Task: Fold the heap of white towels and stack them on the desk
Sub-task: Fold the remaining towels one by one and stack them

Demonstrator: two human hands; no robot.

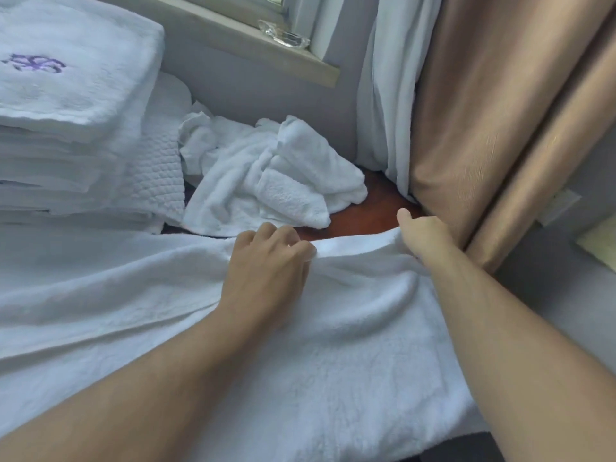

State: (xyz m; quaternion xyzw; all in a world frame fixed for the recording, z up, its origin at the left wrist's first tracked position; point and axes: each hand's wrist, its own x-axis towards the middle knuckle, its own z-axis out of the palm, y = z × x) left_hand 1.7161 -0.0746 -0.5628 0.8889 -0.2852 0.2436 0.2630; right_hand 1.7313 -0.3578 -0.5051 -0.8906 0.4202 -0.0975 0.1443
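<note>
Gripping towel (333,328) edge w/ L hand (266,265), R hand (420,235); heap (266,178) ahead, curtain (483,128) beside.

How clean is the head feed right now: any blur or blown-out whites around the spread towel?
Head view: the spread towel and left hand look sharp; the brown curtain is streaked by motion blur; the folded stack is washed out, little texture; the window sill bows from the wide lens; light is soft.
</note>
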